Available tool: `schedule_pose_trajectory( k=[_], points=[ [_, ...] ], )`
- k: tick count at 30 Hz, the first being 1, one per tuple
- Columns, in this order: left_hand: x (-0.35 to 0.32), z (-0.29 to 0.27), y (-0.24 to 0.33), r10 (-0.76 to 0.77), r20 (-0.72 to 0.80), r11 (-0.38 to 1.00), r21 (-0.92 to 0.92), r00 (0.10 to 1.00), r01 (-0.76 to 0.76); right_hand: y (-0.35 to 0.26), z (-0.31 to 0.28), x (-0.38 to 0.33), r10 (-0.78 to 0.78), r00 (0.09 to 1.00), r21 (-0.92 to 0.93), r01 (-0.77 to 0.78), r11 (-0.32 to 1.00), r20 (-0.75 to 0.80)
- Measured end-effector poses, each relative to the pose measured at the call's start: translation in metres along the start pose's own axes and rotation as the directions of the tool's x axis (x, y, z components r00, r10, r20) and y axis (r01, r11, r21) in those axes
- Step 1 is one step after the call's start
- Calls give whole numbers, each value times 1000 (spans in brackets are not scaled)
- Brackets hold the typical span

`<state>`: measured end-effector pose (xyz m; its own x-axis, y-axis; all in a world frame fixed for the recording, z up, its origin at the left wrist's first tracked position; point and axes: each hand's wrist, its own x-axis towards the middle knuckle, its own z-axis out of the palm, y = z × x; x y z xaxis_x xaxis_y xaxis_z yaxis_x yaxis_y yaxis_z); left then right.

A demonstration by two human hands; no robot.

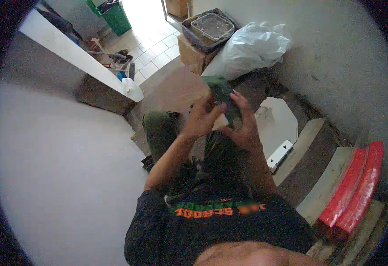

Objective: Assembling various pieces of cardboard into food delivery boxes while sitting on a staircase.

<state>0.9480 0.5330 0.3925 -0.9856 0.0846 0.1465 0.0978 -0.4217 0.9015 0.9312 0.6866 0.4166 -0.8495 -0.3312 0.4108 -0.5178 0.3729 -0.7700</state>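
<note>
A dark green, boxy object (224,94), blurred and too unclear to name, is up in front of me above my knees. My right hand (243,126) is closed round its right and near side, fingertips showing along the right edge. On the left, my left hand (201,119) has its fingers bent against the object's near left side, with the thumb side turned toward it. A small pale patch (221,120) shows between the two hands; what it is cannot be made out.
I sit on stairs by a grey wall. To my right are a white cut board (279,119), a small white box (280,156) and two long red wrapped packs (358,190). Ahead stand a white plastic bag (257,48), a cardboard box (193,54), a white jug (132,90) and a green bin (115,18).
</note>
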Motion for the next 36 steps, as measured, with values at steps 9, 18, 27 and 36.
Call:
schedule_pose_trajectory(
  k=[9,18,27,36],
  points=[
    [-6,12,-38,170,-124,767,639,978,-53,-15,2,35,-430,902,-446,402,799,44],
    [4,-5,-94,486,76,504,790,871,-350,-13,10,14,-349,929,-333,293,896,-124],
    [7,-11,-36,265,359,279,860,895,-428,4,5,24,-293,952,-366,243,898,-86],
    [10,23,32,21,450,-165,882,893,-441,101,-62,-48,105,984,-442,-158,883,-142]
  ],
)
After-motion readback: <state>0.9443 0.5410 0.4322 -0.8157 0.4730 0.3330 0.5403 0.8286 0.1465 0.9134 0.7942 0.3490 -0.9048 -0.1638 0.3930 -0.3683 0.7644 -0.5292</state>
